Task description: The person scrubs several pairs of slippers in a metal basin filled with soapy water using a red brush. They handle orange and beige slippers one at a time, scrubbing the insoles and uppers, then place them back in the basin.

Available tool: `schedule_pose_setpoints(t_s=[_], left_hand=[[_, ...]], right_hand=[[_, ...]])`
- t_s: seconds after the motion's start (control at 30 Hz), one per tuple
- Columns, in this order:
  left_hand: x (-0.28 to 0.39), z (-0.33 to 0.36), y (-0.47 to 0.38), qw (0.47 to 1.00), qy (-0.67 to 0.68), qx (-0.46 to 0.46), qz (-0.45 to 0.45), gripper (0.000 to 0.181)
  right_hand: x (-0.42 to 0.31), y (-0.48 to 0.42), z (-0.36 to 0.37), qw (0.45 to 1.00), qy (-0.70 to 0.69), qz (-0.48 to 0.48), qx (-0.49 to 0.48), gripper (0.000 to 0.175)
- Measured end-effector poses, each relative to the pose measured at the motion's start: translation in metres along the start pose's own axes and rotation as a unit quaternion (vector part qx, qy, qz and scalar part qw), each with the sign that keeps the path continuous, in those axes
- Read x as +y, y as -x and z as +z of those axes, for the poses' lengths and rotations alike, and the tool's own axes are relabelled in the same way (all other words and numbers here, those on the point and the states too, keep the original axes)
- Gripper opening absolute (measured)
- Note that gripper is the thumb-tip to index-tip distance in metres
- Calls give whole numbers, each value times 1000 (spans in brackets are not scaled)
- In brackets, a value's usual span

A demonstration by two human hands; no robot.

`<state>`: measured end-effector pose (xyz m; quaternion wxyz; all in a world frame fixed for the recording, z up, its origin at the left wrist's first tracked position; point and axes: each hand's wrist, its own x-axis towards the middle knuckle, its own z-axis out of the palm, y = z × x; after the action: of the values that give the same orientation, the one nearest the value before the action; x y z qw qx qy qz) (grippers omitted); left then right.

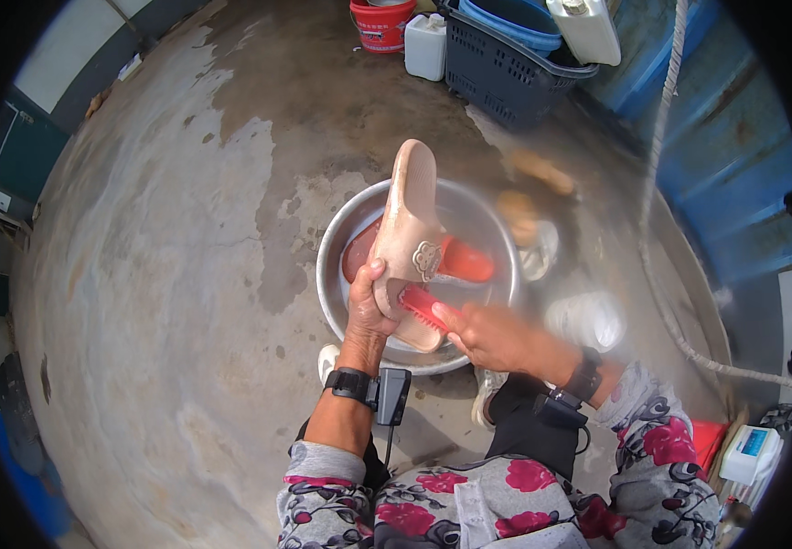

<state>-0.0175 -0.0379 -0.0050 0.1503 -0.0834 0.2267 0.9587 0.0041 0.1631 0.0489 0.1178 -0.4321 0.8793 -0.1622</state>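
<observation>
A beige slide sandal [406,206] with a flower-shaped ornament on its strap is held tilted, toe upward, over a round metal basin [327,274]. My left hand [368,302] grips the sandal by its strap side. In my right hand [492,333] is a red scrub brush [423,307], its bristle end against the sandal by the strap opening. Inside the basin lie a red-orange piece [466,259], perhaps footwear, and a brownish-red item [362,250], partly hidden by the sandal. What is at the bottom of the basin is hard to make out.
Tan slippers [540,170], a pale shoe [539,250] and a white container [587,319], all blurred, are right of the basin. A dark plastic basket [499,79], a white jug [426,48] and a red bucket [382,27] stand beyond. A rope [651,206] hangs at right.
</observation>
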Motion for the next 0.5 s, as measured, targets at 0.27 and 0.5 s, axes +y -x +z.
schedule_pose_setpoints(t_s=[0.27,0.5], left_hand=[[-11,-2,-4,996,-69,33,48,80],[-5,-4,-3,999,-34,29,26,80]], right_hand=[[-12,-7,17,846,-524,97,-6,40],[-14,-4,-1,895,-440,64,-43,44]])
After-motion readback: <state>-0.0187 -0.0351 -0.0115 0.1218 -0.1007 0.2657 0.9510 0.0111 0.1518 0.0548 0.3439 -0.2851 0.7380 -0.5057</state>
